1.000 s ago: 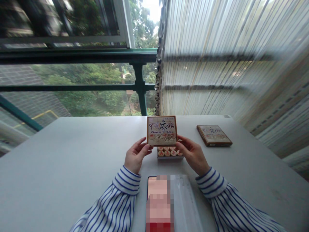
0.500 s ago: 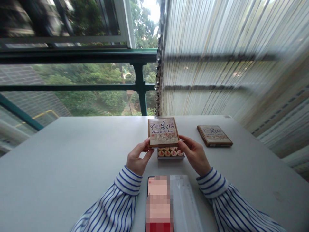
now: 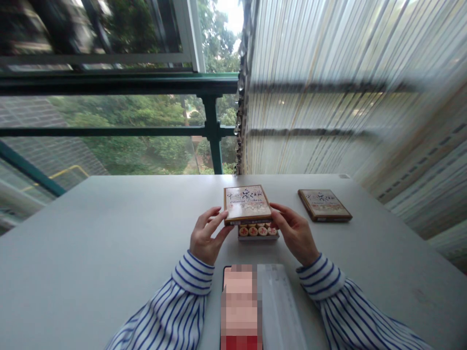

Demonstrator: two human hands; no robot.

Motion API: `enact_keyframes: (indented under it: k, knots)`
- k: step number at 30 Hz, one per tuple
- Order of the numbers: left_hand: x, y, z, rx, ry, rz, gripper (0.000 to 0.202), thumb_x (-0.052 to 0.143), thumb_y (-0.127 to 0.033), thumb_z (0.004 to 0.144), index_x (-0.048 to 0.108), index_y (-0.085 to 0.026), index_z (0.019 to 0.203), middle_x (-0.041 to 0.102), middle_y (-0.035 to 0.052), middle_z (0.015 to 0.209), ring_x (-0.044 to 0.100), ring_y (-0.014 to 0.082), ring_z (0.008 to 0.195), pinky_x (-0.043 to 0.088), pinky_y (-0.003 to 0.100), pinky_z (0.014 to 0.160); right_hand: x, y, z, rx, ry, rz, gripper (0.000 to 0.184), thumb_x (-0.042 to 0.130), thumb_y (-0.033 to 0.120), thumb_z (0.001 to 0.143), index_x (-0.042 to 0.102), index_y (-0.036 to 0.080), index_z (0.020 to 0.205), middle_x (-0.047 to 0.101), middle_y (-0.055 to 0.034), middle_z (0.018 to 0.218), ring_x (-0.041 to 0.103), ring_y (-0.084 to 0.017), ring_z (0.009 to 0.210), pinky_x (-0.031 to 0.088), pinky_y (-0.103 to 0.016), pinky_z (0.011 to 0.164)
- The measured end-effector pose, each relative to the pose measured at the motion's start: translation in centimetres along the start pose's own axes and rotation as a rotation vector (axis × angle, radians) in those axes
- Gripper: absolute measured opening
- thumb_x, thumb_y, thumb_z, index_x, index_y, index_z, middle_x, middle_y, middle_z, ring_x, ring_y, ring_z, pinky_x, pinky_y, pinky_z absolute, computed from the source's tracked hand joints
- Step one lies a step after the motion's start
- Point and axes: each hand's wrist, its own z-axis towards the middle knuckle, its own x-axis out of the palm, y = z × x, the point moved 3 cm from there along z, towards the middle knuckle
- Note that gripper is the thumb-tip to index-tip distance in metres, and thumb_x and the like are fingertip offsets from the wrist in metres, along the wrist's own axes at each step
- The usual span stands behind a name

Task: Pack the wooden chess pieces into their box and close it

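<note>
Between both hands is a box lid (image 3: 247,201) printed "Chinese chess", held above an open tray. My left hand (image 3: 208,236) grips its left front corner, thumb beneath and fingers along the side. At the lid's right front corner, my right hand (image 3: 294,231) closes with thumb and fingers. Under the lid's near edge shows the tray (image 3: 258,238) with rows of round wooden chess pieces (image 3: 253,232), the front ones marked in red. The lid hides the back part of the tray.
A second box (image 3: 324,205) with the same print lies flat to the right. Near the front edge are a phone (image 3: 241,301) with a blurred screen and a clear plastic sleeve (image 3: 280,306). The white table (image 3: 127,233) ends at a window railing and string curtain (image 3: 310,136).
The lid has tipped flatter, its far edge dropping, so its front side now shows more. My left fingers have shifted slightly; the tray and second box stay put.
</note>
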Motion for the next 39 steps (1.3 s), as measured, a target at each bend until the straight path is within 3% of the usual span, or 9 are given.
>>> enact_keyframes:
  k: [6, 13, 20, 33, 39]
  knots:
    - [-0.1, 0.0, 0.1, 0.007, 0.003, -0.004, 0.038, 0.063, -0.016, 0.073, 0.056, -0.023, 0.110, 0.058, 0.0072, 0.109, 0.056, 0.0195, 0.099, 0.050, 0.039, 0.084, -0.1, 0.3, -0.4, -0.214, 0.020, -0.175, 0.035, 0.052, 0.033, 0.081, 0.055, 0.018, 0.112, 0.065, -0.0037, 0.083, 0.059, -0.013, 0.067, 0.050, -0.028, 0.065]
    - [0.0, 0.6, -0.1, -0.084, 0.011, -0.070, 0.035, 0.062, -0.018, 0.075, 0.058, -0.023, 0.109, 0.059, 0.0062, 0.110, 0.056, 0.0196, 0.101, 0.048, 0.039, 0.088, -0.4, 0.8, -0.6, -0.484, -0.016, -0.410, 0.040, 0.057, 0.027, 0.078, 0.052, 0.021, 0.117, 0.061, -0.0043, 0.088, 0.057, -0.016, 0.077, 0.049, -0.033, 0.072]
    - [0.1, 0.8, -0.3, -0.127, 0.028, -0.097, 0.034, 0.060, -0.020, 0.076, 0.058, -0.023, 0.110, 0.060, 0.0066, 0.110, 0.056, 0.0198, 0.101, 0.049, 0.039, 0.087, -0.5, 1.2, -0.6, -0.605, -0.024, -0.483, 0.040, 0.057, 0.026, 0.078, 0.052, 0.024, 0.118, 0.055, -0.0089, 0.115, 0.051, -0.022, 0.104, 0.043, -0.041, 0.089]
    - [0.3, 0.7, -0.5, -0.177, 0.048, -0.175, 0.043, 0.060, -0.018, 0.076, 0.050, -0.024, 0.117, 0.057, 0.0073, 0.114, 0.055, 0.0203, 0.103, 0.053, 0.034, 0.077, -0.7, 1.1, -0.8, -0.740, 0.041, -0.525, 0.041, 0.055, 0.020, 0.080, 0.050, 0.025, 0.120, 0.056, -0.0084, 0.116, 0.052, -0.022, 0.104, 0.046, -0.041, 0.086]
    - [0.2, 0.6, -0.5, -0.167, 0.034, -0.184, 0.035, 0.060, -0.019, 0.076, 0.056, -0.023, 0.111, 0.058, 0.0075, 0.113, 0.055, 0.0204, 0.104, 0.049, 0.039, 0.086, -0.8, 1.3, -0.8, -0.753, 0.016, -0.520, 0.041, 0.055, 0.019, 0.080, 0.049, 0.024, 0.121, 0.057, -0.0086, 0.115, 0.053, -0.021, 0.103, 0.046, -0.040, 0.087]
